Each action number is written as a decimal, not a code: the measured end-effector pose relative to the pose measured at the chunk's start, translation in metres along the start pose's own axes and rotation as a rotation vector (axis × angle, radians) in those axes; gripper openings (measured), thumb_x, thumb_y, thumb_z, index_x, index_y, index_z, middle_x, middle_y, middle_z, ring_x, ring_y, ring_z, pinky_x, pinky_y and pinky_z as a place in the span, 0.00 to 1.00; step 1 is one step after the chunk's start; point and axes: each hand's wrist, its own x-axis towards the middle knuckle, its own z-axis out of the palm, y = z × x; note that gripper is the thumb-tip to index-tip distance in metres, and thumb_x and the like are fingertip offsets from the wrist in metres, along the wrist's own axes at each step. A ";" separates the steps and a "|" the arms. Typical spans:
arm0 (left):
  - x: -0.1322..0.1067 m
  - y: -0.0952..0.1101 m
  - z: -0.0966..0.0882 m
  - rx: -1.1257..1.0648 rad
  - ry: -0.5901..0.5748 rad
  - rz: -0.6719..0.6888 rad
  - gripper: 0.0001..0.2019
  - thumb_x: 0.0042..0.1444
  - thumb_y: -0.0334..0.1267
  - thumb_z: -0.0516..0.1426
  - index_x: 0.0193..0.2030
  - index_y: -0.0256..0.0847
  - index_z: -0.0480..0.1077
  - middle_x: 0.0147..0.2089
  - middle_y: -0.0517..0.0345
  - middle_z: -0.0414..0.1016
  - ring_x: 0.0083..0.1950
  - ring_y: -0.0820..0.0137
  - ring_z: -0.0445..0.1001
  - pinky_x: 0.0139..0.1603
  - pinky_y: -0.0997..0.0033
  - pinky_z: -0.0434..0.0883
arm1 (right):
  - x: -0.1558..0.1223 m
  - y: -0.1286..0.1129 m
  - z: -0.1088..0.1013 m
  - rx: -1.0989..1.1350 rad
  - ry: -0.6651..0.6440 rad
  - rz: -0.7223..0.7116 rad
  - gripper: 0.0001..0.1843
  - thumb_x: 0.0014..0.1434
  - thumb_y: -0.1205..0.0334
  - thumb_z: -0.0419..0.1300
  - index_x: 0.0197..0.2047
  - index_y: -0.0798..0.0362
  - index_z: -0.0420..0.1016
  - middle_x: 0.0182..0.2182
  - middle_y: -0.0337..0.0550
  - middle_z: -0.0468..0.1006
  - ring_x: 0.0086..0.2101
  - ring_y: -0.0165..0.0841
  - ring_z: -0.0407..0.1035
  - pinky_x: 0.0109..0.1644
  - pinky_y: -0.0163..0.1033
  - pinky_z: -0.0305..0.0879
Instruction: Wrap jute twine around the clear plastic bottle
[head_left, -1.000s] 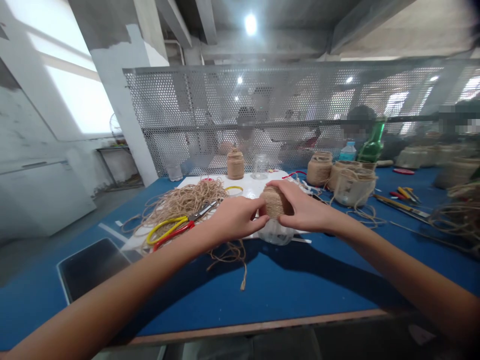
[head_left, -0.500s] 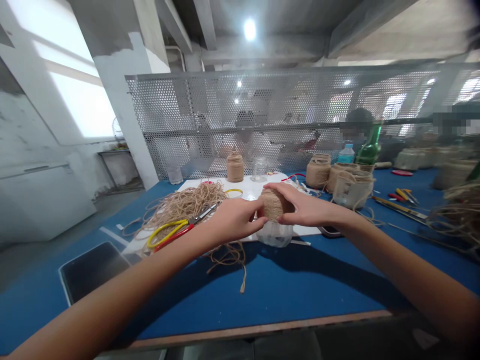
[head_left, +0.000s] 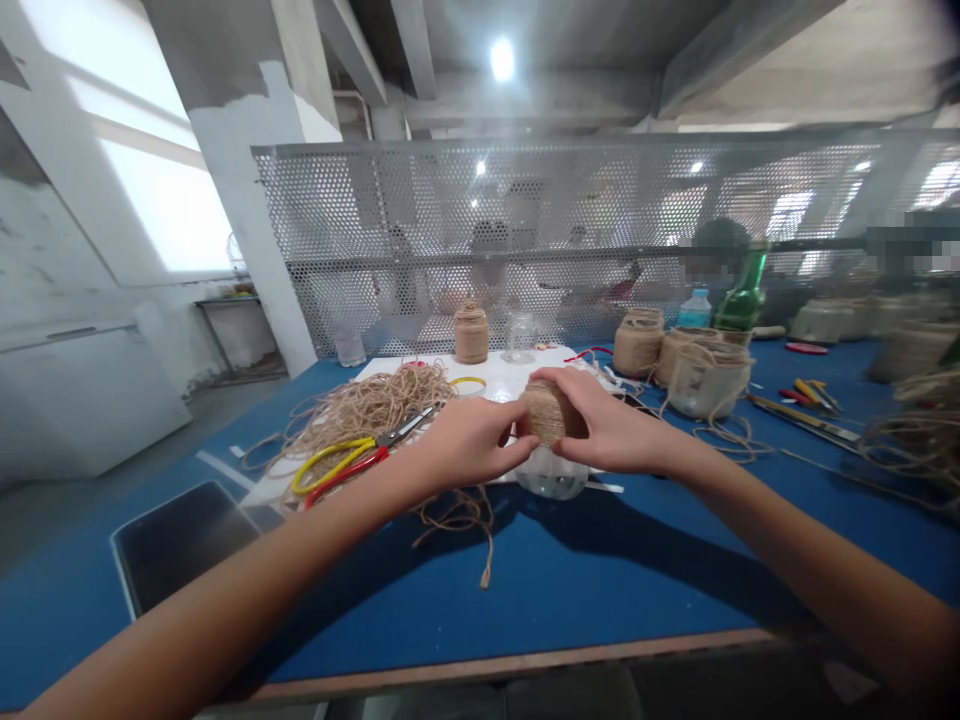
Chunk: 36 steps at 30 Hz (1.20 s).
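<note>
Between my hands is a clear ribbed jar, partly wound with jute twine; its bare part faces down toward the table. My left hand grips the wound side, thumb and fingers closed on it. From the other side my right hand wraps round the jar, thumb low and fingers over the top. Left of the jar lie scissors with yellow and red handles, resting by a heap of loose twine. A loose strand of twine trails on the table below my left hand.
A twine-wrapped jar and a clear jar stand at the back. More wrapped jars, a green bottle and pliers are at right. A dark tablet-like slab lies front left. A perforated metal screen borders the blue table.
Both hands keep hold of the jar in nearly the same place. The view has shifted very slightly; I see no other clear difference.
</note>
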 end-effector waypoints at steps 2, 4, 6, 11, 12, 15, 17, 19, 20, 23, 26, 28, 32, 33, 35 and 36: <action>0.000 0.000 0.000 -0.002 -0.003 0.003 0.10 0.56 0.45 0.50 0.33 0.41 0.66 0.25 0.62 0.70 0.25 0.73 0.66 0.26 0.76 0.56 | 0.000 -0.001 0.000 -0.009 -0.007 -0.006 0.35 0.45 0.62 0.57 0.57 0.57 0.54 0.52 0.55 0.61 0.52 0.44 0.56 0.55 0.49 0.54; -0.001 0.000 0.000 -0.005 -0.009 0.001 0.10 0.56 0.45 0.50 0.33 0.40 0.66 0.25 0.62 0.70 0.26 0.73 0.66 0.27 0.76 0.56 | 0.000 -0.002 -0.002 -0.014 -0.020 -0.004 0.35 0.45 0.61 0.58 0.57 0.58 0.54 0.52 0.56 0.61 0.52 0.45 0.56 0.55 0.49 0.55; -0.001 -0.001 0.000 -0.006 -0.015 -0.006 0.10 0.56 0.45 0.50 0.33 0.41 0.66 0.25 0.61 0.70 0.26 0.73 0.67 0.27 0.76 0.56 | 0.001 -0.001 -0.004 -0.014 -0.039 -0.006 0.35 0.46 0.60 0.58 0.57 0.59 0.54 0.52 0.56 0.61 0.53 0.44 0.56 0.55 0.49 0.54; 0.000 0.000 0.000 0.003 -0.020 -0.002 0.11 0.56 0.45 0.50 0.33 0.41 0.66 0.25 0.62 0.70 0.25 0.73 0.66 0.26 0.76 0.55 | 0.001 0.001 -0.013 -0.031 -0.112 -0.018 0.36 0.48 0.56 0.59 0.58 0.55 0.54 0.54 0.53 0.61 0.53 0.45 0.57 0.54 0.48 0.56; 0.000 0.000 0.000 -0.001 -0.022 0.000 0.11 0.56 0.45 0.50 0.33 0.41 0.66 0.25 0.62 0.70 0.25 0.73 0.66 0.26 0.76 0.55 | 0.000 0.001 -0.015 -0.030 -0.122 -0.006 0.36 0.48 0.56 0.59 0.59 0.54 0.53 0.55 0.53 0.61 0.53 0.45 0.57 0.54 0.48 0.56; 0.000 0.001 0.000 -0.003 -0.023 0.007 0.11 0.56 0.45 0.50 0.33 0.41 0.66 0.25 0.62 0.71 0.25 0.73 0.66 0.26 0.76 0.55 | 0.000 -0.001 -0.021 -0.010 -0.156 0.054 0.38 0.48 0.55 0.59 0.60 0.54 0.52 0.57 0.53 0.59 0.54 0.46 0.56 0.54 0.47 0.56; 0.000 0.002 0.000 0.003 -0.019 0.009 0.10 0.56 0.45 0.49 0.34 0.41 0.66 0.25 0.62 0.71 0.25 0.73 0.67 0.26 0.76 0.55 | 0.001 -0.003 -0.025 0.014 -0.180 0.102 0.37 0.50 0.54 0.57 0.61 0.54 0.53 0.55 0.52 0.62 0.51 0.45 0.59 0.50 0.45 0.59; 0.000 0.002 0.000 0.005 -0.017 0.010 0.10 0.57 0.45 0.49 0.34 0.41 0.66 0.25 0.62 0.71 0.25 0.73 0.67 0.26 0.76 0.55 | 0.003 -0.003 -0.027 0.059 -0.184 0.157 0.32 0.53 0.51 0.54 0.59 0.52 0.55 0.49 0.50 0.68 0.44 0.42 0.65 0.43 0.42 0.63; 0.000 0.003 0.000 0.004 -0.018 0.010 0.10 0.57 0.45 0.49 0.34 0.41 0.66 0.25 0.62 0.71 0.25 0.73 0.67 0.26 0.76 0.55 | 0.005 -0.002 -0.027 0.091 -0.172 0.187 0.28 0.56 0.50 0.51 0.58 0.51 0.57 0.44 0.48 0.71 0.40 0.39 0.67 0.39 0.41 0.63; 0.000 0.003 0.000 -0.004 -0.022 0.010 0.10 0.56 0.45 0.50 0.34 0.41 0.66 0.25 0.61 0.71 0.25 0.74 0.66 0.25 0.76 0.55 | 0.012 0.001 -0.025 0.125 -0.098 0.241 0.22 0.60 0.48 0.42 0.42 0.53 0.68 0.34 0.45 0.74 0.32 0.35 0.67 0.34 0.39 0.60; 0.000 0.003 0.000 -0.012 -0.021 0.002 0.10 0.56 0.45 0.50 0.34 0.41 0.66 0.25 0.61 0.71 0.25 0.74 0.66 0.25 0.76 0.55 | 0.019 0.004 -0.021 0.033 -0.036 0.212 0.23 0.61 0.50 0.40 0.25 0.54 0.65 0.27 0.44 0.72 0.29 0.34 0.64 0.34 0.39 0.57; -0.001 0.003 0.001 -0.027 -0.019 -0.007 0.10 0.55 0.44 0.51 0.33 0.41 0.66 0.25 0.62 0.71 0.24 0.75 0.66 0.25 0.76 0.55 | 0.021 0.007 -0.020 0.016 -0.042 0.192 0.21 0.61 0.52 0.41 0.22 0.54 0.61 0.24 0.42 0.70 0.28 0.33 0.62 0.33 0.38 0.56; -0.003 0.002 0.000 -0.088 -0.042 -0.040 0.10 0.55 0.45 0.51 0.35 0.42 0.66 0.26 0.63 0.71 0.25 0.75 0.66 0.26 0.77 0.56 | 0.022 0.011 -0.019 0.095 -0.079 0.203 0.19 0.59 0.52 0.43 0.22 0.53 0.60 0.23 0.39 0.67 0.26 0.31 0.60 0.30 0.36 0.54; -0.003 0.002 0.000 -0.102 -0.050 -0.053 0.10 0.55 0.45 0.51 0.36 0.42 0.66 0.26 0.63 0.70 0.25 0.74 0.66 0.26 0.76 0.56 | 0.022 0.013 -0.019 0.112 -0.076 0.211 0.19 0.59 0.52 0.43 0.22 0.53 0.59 0.22 0.38 0.66 0.25 0.30 0.59 0.30 0.36 0.54; -0.005 0.001 -0.002 -0.132 -0.064 -0.075 0.11 0.55 0.46 0.51 0.37 0.41 0.66 0.25 0.63 0.70 0.25 0.74 0.65 0.26 0.76 0.56 | 0.021 0.015 -0.019 0.139 -0.064 0.222 0.20 0.59 0.51 0.44 0.21 0.53 0.57 0.22 0.38 0.64 0.25 0.29 0.58 0.30 0.35 0.53; -0.005 0.000 -0.002 -0.154 -0.071 -0.083 0.11 0.55 0.46 0.51 0.38 0.41 0.66 0.25 0.63 0.69 0.25 0.74 0.65 0.26 0.76 0.56 | 0.021 0.015 -0.019 0.153 -0.057 0.224 0.20 0.59 0.51 0.44 0.20 0.53 0.57 0.21 0.37 0.63 0.24 0.29 0.57 0.30 0.35 0.53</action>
